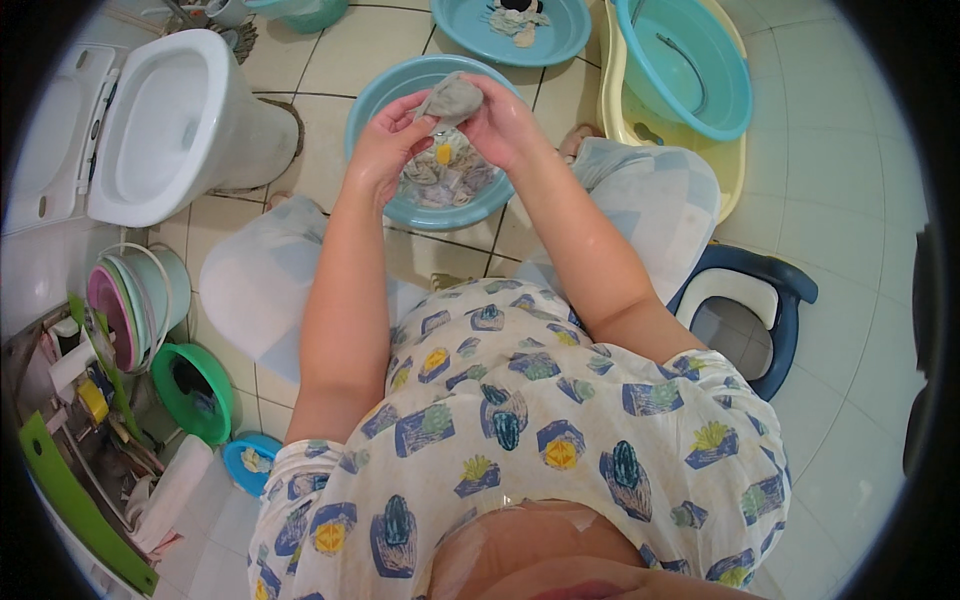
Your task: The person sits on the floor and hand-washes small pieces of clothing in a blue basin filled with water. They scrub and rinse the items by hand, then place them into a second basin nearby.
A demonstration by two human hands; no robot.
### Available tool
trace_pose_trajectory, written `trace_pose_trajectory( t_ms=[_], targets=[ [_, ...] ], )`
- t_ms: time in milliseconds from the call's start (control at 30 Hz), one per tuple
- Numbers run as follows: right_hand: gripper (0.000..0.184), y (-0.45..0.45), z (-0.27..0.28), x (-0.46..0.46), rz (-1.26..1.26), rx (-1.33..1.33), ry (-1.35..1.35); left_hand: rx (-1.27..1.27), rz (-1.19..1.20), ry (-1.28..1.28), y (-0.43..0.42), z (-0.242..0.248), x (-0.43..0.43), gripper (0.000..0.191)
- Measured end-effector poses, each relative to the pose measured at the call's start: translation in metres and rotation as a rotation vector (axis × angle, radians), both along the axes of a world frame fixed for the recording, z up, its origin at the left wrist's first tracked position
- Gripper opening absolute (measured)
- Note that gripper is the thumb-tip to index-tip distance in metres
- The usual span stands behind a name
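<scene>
Between my two hands I hold a small grey cloth (pixel 452 101), bunched up like a sock. My left hand (pixel 394 139) pinches its lower left side with thumb and fingers. On the opposite side, my right hand (pixel 501 120) grips its upper right edge. Directly beneath is a round blue basin (pixel 439 219) on the tiled floor. Wet, pale crumpled laundry (pixel 450 180) lies inside it, with a small yellow piece (pixel 444 154) on top. The cloth is above the laundry; the exact gap cannot be judged.
A white toilet (pixel 172 127) stands at left, near nested buckets (pixel 161 277) and a green basin (pixel 217 360). Another blue basin (pixel 457 30) with cloths sits ahead. At right, a turquoise basin (pixel 652 45) rests in a yellow tub (pixel 611 97), beside a dark blue potty seat (pixel 787 330).
</scene>
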State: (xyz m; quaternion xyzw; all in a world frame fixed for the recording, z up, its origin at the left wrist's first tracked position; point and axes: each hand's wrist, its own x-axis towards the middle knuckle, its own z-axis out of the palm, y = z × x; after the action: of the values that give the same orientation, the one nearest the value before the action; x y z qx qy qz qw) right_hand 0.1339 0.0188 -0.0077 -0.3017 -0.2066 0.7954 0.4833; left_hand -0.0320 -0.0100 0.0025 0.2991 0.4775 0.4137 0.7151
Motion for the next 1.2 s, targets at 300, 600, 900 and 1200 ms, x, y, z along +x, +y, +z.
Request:
trace_pose_trajectory(
  t_ms=[300,600,900,1200],
  targets=[
    [0.037,0.005,-0.021,0.015,-0.072,0.324,-1.042,-0.187,0.180,-0.481,0.012,-0.027,0.017,0.041],
    [0.050,-0.013,-0.142,0.046,0.299,0.453,-1.895,-0.127,-0.002,0.453,-0.015,-0.205,0.003,0.035],
    [0.027,0.025,-0.219,0.037,0.422,0.333,-1.918,-0.175,-0.057,0.784,-0.019,-0.231,-0.008,0.025],
    [0.029,0.035,-0.307,0.063,0.922,0.453,-2.054,-0.131,0.114,0.953,-0.023,-0.250,-0.014,0.027]
  ],
)
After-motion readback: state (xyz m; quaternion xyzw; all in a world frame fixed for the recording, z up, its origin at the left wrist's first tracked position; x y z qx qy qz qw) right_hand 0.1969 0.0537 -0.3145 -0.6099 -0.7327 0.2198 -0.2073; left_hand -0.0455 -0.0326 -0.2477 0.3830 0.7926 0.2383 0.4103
